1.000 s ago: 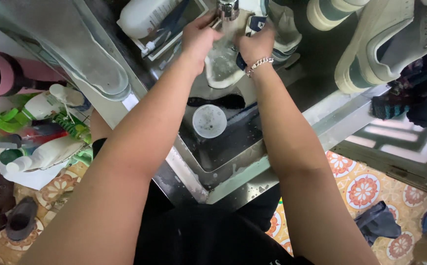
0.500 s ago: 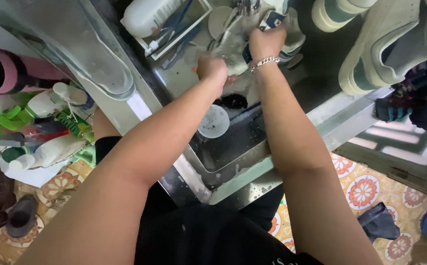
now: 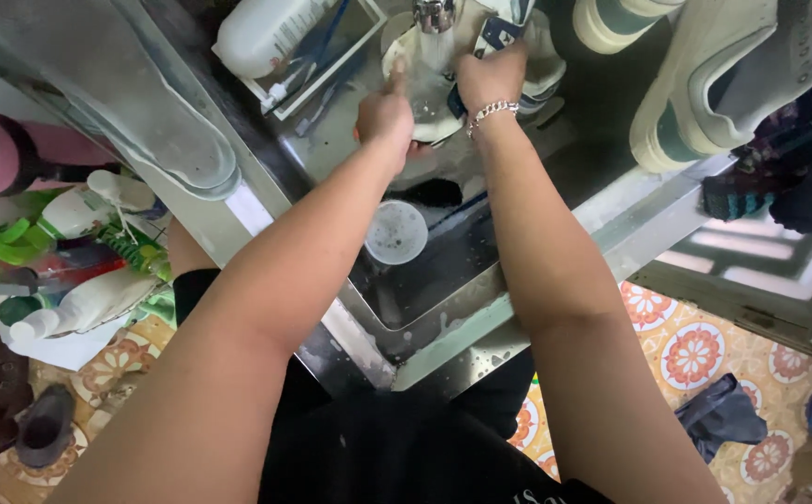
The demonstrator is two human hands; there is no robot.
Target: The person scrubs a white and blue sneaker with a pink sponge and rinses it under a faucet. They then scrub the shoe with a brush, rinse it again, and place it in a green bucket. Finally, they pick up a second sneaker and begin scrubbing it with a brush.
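Both my arms reach into a steel sink [image 3: 443, 347]. My right hand [image 3: 492, 79], with a silver bracelet on the wrist, grips a white shoe [image 3: 424, 93] with dark blue trim under the tap [image 3: 434, 14]. My left hand [image 3: 385, 112] holds the shoe's near left edge, with one finger stretched up along it. Most of the shoe is hidden behind the two hands.
A round translucent cup [image 3: 395, 231] lies in the basin. A white bottle [image 3: 256, 33] rests in a tray at the back left. White shoes [image 3: 704, 84] stand on the right ledge. Cleaning bottles [image 3: 70, 219] crowd the left floor, and a dark cloth [image 3: 718, 415] lies on the patterned tiles.
My left hand dropped from the tap area toward the basin, then came back up onto the shoe. My right hand stayed on the shoe.
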